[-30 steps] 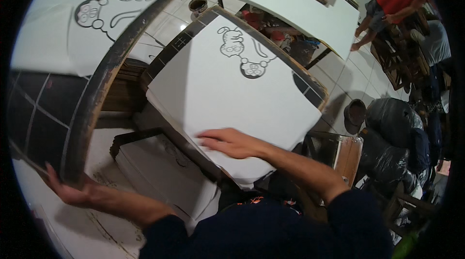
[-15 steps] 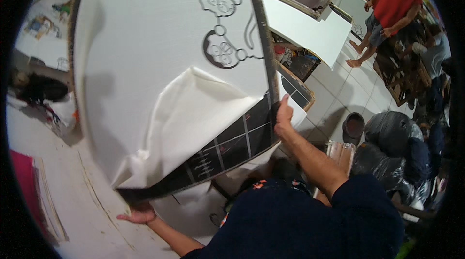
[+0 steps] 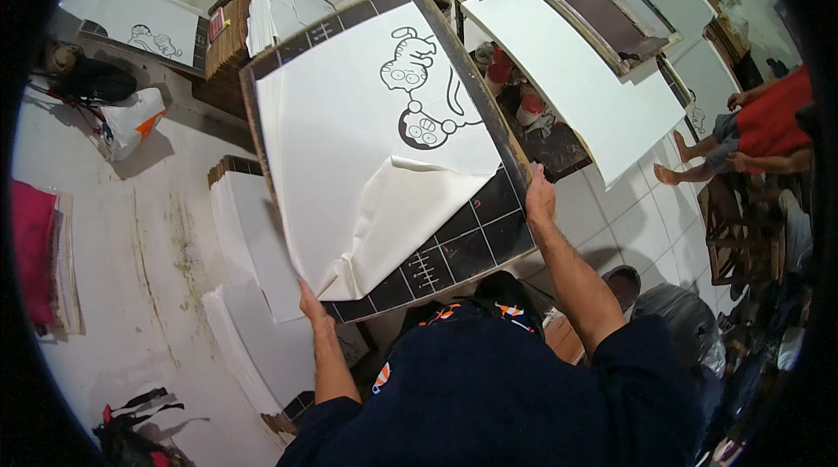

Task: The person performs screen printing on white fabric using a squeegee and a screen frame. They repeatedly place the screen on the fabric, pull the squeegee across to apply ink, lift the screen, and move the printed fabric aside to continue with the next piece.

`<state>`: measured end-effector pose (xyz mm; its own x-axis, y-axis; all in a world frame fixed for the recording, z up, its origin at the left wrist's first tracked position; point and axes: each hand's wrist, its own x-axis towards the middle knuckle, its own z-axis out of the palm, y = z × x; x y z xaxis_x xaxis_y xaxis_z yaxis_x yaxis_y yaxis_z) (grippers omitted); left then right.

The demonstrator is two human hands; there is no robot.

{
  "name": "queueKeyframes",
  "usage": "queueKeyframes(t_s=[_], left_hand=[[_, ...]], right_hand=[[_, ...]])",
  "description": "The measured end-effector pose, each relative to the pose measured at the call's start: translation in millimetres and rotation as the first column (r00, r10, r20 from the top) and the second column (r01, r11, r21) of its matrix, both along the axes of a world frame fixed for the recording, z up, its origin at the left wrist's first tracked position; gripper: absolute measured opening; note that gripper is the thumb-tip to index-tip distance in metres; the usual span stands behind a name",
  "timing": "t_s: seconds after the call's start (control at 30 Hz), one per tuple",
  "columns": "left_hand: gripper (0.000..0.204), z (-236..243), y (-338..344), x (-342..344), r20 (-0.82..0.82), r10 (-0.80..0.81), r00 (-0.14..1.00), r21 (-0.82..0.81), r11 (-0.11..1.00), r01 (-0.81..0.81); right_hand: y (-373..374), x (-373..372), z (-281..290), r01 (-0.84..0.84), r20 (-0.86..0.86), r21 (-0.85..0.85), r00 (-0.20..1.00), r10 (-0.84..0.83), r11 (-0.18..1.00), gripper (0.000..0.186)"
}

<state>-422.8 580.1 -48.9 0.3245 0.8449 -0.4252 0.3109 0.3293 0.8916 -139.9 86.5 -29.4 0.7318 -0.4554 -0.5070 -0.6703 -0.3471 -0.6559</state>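
A large black board [image 3: 454,249] with white grid lines is held up in front of me by its near end. White fabric [image 3: 332,100] covers most of it, printed in black outline with two cartoon figures. The fabric's near right corner is folded back, baring the black surface. My left hand [image 3: 318,312] grips the board at its near left corner, the fingers mostly hidden beneath. My right hand [image 3: 540,198] is closed on the right edge, thumb along the side.
To the right is a white-topped table [image 3: 576,74] bearing a framed screen [image 3: 602,13]. Stacked white-covered boards [image 3: 253,231] stand at the left, beside a pale wall [image 3: 148,249]. A person in red [image 3: 772,122] is at the right. Black plastic bags [image 3: 681,319] lie near a bucket [image 3: 622,284].
The board now lies flatter and farther from me, showing its whole outline. My left hand has shifted from under the near edge to the near left corner. The view has turned.
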Motion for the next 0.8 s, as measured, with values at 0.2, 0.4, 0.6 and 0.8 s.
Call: queueKeyframes(t_s=[0.2, 0.4, 0.6, 0.8], left_hand=[[0.083, -41, -14, 24, -0.388, -0.203, 0.899, -0.236, 0.965, 0.116], [0.064, -62, -69, 71, -0.775, 0.05, 0.63, 0.549, 0.547, 0.632], [0.07, -75, -152, 221, -0.524, -0.455, 0.72, 0.615, 0.383, 0.69], [0.037, -76, -194, 256, -0.824, -0.261, 0.503, 0.399, 0.362, 0.842]], right_hand=[[-30, 43, -40, -0.146, -0.069, 0.093, 0.986, 0.152, 0.985, 0.076], [-52, 35, -81, -0.245, 0.049, 0.137, 0.97, 0.24, 0.96, 0.058], [-78, -6, -59, -0.437, 0.29, -0.065, 0.852, 0.436, 0.897, 0.042], [-179, -43, -29, -0.394, 0.2, 0.343, 0.918, 0.343, 0.853, 0.033]])
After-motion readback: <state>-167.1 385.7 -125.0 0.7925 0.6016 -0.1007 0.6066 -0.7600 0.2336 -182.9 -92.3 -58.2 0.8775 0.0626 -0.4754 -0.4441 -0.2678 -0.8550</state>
